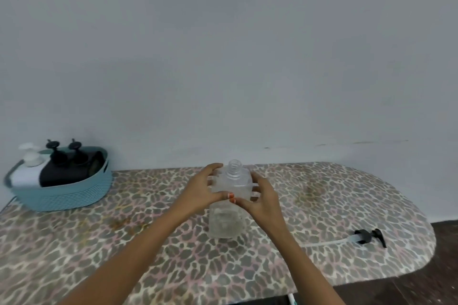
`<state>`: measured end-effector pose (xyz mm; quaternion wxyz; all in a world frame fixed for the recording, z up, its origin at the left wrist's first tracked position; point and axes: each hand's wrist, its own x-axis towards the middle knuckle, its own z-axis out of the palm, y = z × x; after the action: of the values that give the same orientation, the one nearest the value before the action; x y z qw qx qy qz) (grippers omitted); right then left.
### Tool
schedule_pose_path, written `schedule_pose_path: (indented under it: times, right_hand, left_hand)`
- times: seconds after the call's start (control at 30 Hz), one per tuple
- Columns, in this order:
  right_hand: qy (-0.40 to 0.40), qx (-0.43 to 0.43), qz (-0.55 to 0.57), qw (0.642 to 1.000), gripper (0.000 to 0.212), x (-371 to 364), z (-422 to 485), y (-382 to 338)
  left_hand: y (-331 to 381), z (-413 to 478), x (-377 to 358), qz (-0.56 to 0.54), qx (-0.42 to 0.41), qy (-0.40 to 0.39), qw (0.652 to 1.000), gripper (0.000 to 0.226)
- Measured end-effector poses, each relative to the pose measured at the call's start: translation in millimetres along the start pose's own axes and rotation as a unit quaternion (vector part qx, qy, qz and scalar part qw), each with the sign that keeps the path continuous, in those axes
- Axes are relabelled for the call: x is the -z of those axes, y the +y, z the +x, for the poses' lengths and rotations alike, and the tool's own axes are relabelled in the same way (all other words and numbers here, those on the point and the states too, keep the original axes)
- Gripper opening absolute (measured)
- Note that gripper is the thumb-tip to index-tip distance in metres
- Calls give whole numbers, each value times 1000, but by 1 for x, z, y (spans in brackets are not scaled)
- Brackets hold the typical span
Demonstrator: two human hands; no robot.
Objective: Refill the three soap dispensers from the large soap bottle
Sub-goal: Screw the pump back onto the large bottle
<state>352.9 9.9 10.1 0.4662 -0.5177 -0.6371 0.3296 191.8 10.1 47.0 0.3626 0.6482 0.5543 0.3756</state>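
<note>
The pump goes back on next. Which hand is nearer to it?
Right. The right hand holds the clear bottle on the side facing the pump; the left hand grips the bottle's far side.

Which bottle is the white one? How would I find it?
Look at the blue basket on the patterned table's far left. Three pump bottles sit inside. The white bottle is leftmost, the only pale one beside two black bottles.
</note>
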Motion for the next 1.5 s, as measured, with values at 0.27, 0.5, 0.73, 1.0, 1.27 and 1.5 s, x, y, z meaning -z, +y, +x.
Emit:
schedule_pose_path:
  times: [0.27,0.5,0.73,1.0,1.27,1.5]
  right_hand:
    - [-32,8,7,999,76,-41,-12,-9]
    - [-43,-19,-85,995,57,-6,-21,12]
    - [229,-236,-214,920,40,113,-54,99]
    - [329,-369,-94,864,49,167,-52,154]
    - [318,-421,-111,842,54,168,-34,168]
    - [359,-337,68,868,28,167,-28,124]
  left_hand:
    - [-22,-25,31,-36,11,17,999,70]
    - [-27,-26,31,14,2,20,1000,74]
    - [-31,-27,29,33,-2,18,999,70]
    - [-24,-30,24,25,2,10,1000,67]
    - [-25,-26,23,6,8,28,1000,74]
    - [-22,-23,12,19,11,8,1000,72]
